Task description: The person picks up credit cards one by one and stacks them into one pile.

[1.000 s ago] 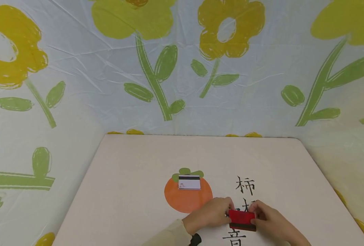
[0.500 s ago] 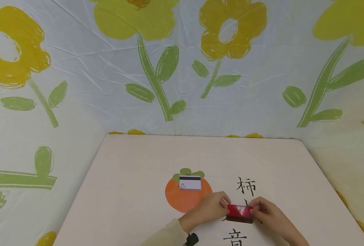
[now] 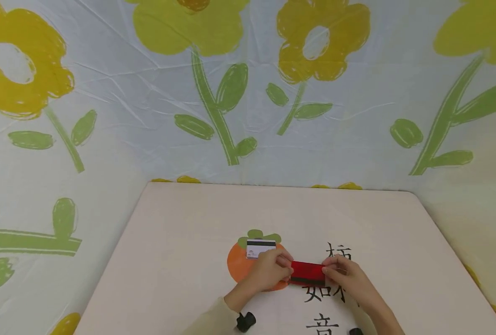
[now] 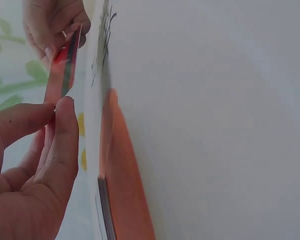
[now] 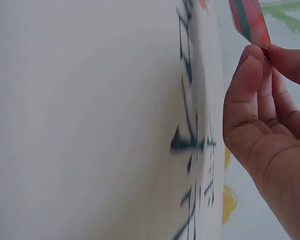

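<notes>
A red card (image 3: 308,273) with a dark stripe along its near edge is stretched between both hands, above the table. Its left end is pinched between thumb and fingers of my left hand (image 3: 269,270); my right hand (image 3: 347,275) pinches the right end the same way. In the left wrist view the red card (image 4: 65,65) stands edge-on, clear of the tabletop. A white card (image 3: 260,246) with a black stripe lies on the printed persimmon, just beyond my left hand. From the side it shows as a small stack of cards (image 4: 106,210).
The pale table (image 3: 181,232) carries a printed orange persimmon (image 3: 237,263) and black Chinese characters (image 3: 322,322) to its right. A flower-patterned cloth (image 3: 160,93) rises behind and beside the table. Dark wrist straps (image 3: 245,321) sit at the cuffs.
Both hands have carried the red card leftward and away from the body, from over the characters toward the persimmon. The white card stays in place.
</notes>
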Demonstrator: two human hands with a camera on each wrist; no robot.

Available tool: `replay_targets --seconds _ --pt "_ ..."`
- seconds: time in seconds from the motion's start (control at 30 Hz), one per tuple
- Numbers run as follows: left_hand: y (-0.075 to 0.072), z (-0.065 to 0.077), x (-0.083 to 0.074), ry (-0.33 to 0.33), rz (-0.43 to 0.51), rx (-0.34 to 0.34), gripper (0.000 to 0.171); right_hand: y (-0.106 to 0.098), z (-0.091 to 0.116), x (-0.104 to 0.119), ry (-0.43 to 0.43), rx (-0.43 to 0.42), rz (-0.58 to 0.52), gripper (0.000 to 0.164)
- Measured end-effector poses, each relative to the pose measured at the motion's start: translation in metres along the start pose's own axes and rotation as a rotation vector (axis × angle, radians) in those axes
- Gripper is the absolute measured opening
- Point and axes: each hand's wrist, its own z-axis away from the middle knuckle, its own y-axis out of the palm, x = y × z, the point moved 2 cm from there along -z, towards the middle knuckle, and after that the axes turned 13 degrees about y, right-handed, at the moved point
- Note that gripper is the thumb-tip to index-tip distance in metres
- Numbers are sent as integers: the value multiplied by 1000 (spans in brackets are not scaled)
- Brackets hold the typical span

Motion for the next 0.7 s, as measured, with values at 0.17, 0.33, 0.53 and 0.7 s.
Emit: replay_targets --seconds 0.17,0.33,0.53,0.7 --pt "-25 7 2 19 -8 -69 19 20 -15 16 -34 19 -13 23" --pt "-51 14 4 50 1 -112 17 40 -30 30 -99 54 -11 17" --pt "-79 23 6 60 -117 -168 16 64 -45 44 -178 142 -19 20" --pt "-95 24 10 59 -159 -179 16 76 -54 55 -197 165 -12 22"
